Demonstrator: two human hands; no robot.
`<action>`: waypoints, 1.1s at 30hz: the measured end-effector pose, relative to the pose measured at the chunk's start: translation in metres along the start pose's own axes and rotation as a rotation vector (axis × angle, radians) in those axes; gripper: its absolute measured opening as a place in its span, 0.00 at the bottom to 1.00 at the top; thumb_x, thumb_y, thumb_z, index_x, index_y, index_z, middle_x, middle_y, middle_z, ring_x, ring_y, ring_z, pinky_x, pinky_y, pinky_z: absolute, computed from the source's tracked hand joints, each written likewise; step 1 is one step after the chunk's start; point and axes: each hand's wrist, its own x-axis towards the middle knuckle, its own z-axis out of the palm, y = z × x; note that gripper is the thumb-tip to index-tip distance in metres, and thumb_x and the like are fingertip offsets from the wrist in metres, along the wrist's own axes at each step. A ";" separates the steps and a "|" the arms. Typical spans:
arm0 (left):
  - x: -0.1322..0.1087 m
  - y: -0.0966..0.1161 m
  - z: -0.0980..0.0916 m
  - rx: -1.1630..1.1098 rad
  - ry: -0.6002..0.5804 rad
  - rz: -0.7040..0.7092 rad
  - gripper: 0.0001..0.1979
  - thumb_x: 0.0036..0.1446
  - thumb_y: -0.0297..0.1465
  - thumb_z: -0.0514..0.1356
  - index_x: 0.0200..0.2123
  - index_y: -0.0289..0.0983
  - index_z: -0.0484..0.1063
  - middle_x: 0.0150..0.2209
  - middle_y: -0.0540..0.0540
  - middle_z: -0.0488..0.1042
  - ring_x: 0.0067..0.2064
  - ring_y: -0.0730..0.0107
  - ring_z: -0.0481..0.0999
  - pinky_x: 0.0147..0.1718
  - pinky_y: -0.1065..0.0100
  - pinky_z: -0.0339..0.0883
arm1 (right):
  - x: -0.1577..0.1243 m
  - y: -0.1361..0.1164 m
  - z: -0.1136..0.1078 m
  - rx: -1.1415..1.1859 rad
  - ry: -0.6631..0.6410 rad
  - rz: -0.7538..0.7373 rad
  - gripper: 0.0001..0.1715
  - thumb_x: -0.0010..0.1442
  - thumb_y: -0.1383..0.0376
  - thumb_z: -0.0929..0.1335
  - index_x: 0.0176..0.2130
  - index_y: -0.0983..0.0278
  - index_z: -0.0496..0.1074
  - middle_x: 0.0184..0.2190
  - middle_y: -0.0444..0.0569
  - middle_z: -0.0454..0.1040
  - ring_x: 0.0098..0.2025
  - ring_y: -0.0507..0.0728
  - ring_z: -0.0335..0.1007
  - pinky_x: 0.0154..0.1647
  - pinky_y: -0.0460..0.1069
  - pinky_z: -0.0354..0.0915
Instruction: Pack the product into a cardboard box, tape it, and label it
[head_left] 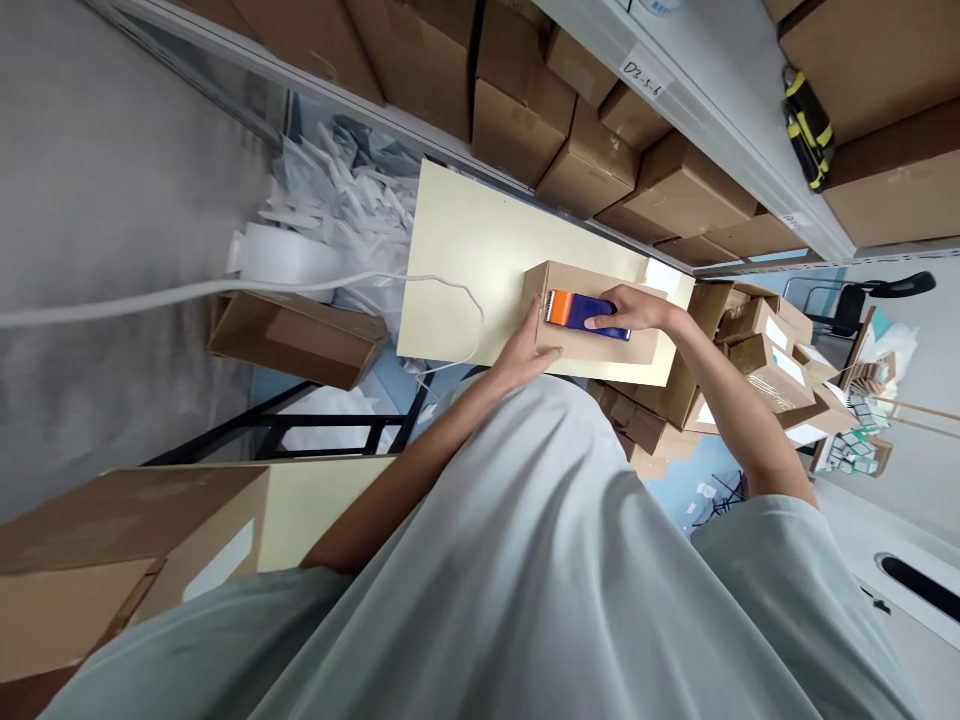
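Observation:
A small brown cardboard box lies on a pale cream table in front of me. My right hand is closed on a blue and orange tape dispenser that rests on the box's top. My left hand presses against the near left side of the box, its fingers curled along the edge. My pale green shirt fills the lower part of the view.
Shelves stacked with brown cartons run along the back. Several labelled boxes pile up at the right. An open carton and white packing material lie on the floor at the left. Another carton sits on a near table. A white cable crosses the table.

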 end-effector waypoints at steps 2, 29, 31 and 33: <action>-0.001 0.003 0.009 0.091 -0.060 0.017 0.65 0.60 0.41 0.74 0.86 0.39 0.34 0.87 0.34 0.36 0.86 0.41 0.39 0.82 0.44 0.45 | 0.002 -0.001 0.000 -0.025 -0.006 -0.009 0.36 0.55 0.36 0.81 0.35 0.64 0.75 0.26 0.41 0.72 0.28 0.52 0.64 0.30 0.48 0.60; 0.028 0.065 0.013 0.972 -0.087 -0.209 0.72 0.59 0.70 0.63 0.85 0.28 0.37 0.85 0.24 0.36 0.86 0.29 0.30 0.80 0.34 0.26 | -0.104 0.162 -0.082 0.035 -0.196 -0.017 0.39 0.52 0.30 0.80 0.31 0.62 0.82 0.27 0.54 0.82 0.29 0.60 0.78 0.33 0.54 0.74; 0.030 0.069 0.015 1.018 -0.108 -0.261 0.72 0.59 0.69 0.62 0.85 0.27 0.35 0.85 0.24 0.35 0.86 0.29 0.30 0.80 0.33 0.27 | -0.124 0.195 -0.095 0.036 -0.193 -0.004 0.40 0.54 0.29 0.79 0.31 0.62 0.81 0.29 0.57 0.83 0.30 0.60 0.79 0.34 0.54 0.75; 0.032 0.074 0.018 1.056 -0.116 -0.305 0.73 0.59 0.69 0.61 0.85 0.26 0.33 0.85 0.24 0.34 0.86 0.29 0.30 0.80 0.34 0.29 | -0.138 0.223 -0.103 0.052 -0.208 0.021 0.40 0.54 0.28 0.78 0.31 0.62 0.81 0.30 0.58 0.84 0.30 0.60 0.80 0.34 0.54 0.75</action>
